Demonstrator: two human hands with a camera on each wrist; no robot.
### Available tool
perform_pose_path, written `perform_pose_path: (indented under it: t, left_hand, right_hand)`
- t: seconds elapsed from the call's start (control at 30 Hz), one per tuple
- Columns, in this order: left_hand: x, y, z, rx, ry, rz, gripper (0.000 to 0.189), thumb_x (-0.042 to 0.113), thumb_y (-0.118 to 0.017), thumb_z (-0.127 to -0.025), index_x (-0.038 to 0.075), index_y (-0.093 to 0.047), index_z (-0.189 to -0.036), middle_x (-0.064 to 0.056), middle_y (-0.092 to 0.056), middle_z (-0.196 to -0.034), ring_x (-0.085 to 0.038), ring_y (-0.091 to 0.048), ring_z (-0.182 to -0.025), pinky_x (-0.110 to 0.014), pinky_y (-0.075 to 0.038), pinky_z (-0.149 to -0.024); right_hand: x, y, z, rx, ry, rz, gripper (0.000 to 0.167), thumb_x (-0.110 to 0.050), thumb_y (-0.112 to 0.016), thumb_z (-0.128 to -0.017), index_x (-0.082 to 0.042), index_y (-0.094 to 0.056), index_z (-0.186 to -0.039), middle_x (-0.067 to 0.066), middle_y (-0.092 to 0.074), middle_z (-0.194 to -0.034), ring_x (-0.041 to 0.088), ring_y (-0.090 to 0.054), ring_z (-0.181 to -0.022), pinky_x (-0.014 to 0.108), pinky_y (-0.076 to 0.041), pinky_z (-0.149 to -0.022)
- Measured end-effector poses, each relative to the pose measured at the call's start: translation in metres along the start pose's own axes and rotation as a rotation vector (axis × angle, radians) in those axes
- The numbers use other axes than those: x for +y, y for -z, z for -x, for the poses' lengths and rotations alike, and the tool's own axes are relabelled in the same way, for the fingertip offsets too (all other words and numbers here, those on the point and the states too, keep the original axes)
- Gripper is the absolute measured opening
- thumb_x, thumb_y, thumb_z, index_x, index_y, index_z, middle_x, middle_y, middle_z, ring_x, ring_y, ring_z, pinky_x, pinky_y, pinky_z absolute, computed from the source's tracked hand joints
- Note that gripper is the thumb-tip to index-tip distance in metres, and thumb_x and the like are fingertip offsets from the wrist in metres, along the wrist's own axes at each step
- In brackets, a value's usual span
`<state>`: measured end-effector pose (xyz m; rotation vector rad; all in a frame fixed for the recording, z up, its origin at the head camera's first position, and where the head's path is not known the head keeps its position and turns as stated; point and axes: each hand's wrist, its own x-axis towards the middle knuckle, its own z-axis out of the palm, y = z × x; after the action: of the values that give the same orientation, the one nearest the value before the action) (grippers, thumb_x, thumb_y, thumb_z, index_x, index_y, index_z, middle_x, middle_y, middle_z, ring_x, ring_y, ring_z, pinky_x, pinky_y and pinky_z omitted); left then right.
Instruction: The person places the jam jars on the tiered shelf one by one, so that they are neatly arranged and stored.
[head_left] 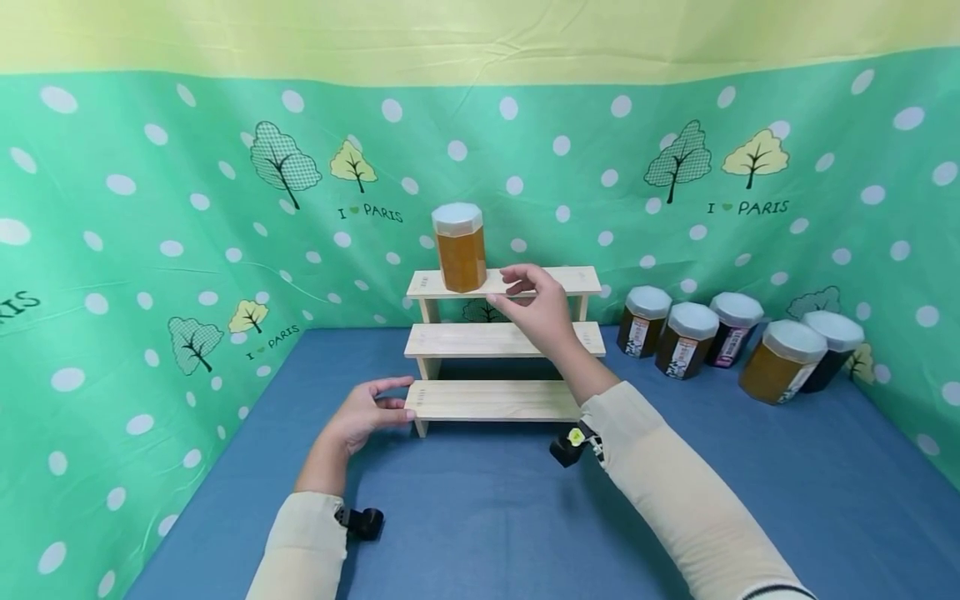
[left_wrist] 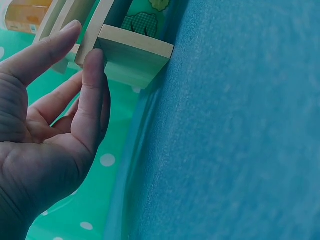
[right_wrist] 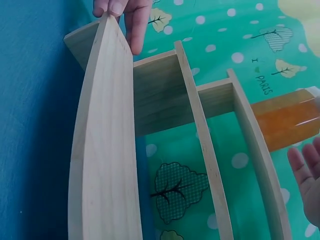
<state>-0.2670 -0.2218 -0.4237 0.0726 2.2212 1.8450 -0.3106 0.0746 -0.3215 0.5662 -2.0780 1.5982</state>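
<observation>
A honey jar (head_left: pixel 461 254) with a white lid stands upright toward the left end of the top step of a three-tier wooden display stand (head_left: pixel 502 340). Just right of the jar is my right hand (head_left: pixel 543 312), thumb and fingers apart and holding nothing. In the right wrist view its fingertips (right_wrist: pixel 298 162) show beside the amber jar (right_wrist: pixel 285 120). My left hand (head_left: pixel 367 417) holds the left end of the lowest step, with the thumb at the front and the fingers farther back. The left wrist view shows those fingers (left_wrist: pixel 91 75) against the board's end.
Several lidded jars, among them an amber jar (head_left: pixel 776 371) and a dark jar (head_left: pixel 686 340), stand on the blue cloth (head_left: pixel 480 517) right of the stand. A green dotted curtain (head_left: pixel 525 192) hangs close behind the stand. Each wrist carries a small black camera (head_left: pixel 367 523).
</observation>
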Motion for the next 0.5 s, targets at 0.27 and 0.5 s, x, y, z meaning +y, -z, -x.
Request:
perform_pose_path:
  t: [0.27, 0.5]
  left_hand:
    - [0.001, 0.000, 0.000, -0.023, -0.016, -0.021, 0.071, -0.003, -0.077, -0.080, -0.004, -0.044, -0.143, -0.015, -0.064, -0.100, -0.019, -0.064, -0.086, -0.039, -0.058, -0.079]
    - [0.001, -0.001, -0.002, -0.022, -0.029, -0.046, 0.072, -0.003, -0.078, -0.079, -0.004, -0.044, -0.143, -0.018, -0.064, -0.103, -0.021, -0.065, -0.087, -0.041, -0.057, -0.080]
  right_hand:
    - [-0.001, 0.014, 0.012, -0.056, 0.011, -0.005, 0.041, -0.017, -0.079, -0.084, -0.004, -0.063, -0.120, 0.010, -0.061, -0.113, 0.026, -0.060, -0.099, 0.044, -0.054, -0.087]
    - [-0.003, 0.029, 0.023, -0.158, -0.009, -0.009, 0.044, -0.008, -0.078, -0.084, -0.001, -0.061, -0.125, 0.018, -0.057, -0.121, 0.034, -0.058, -0.105, 0.047, -0.053, -0.089]
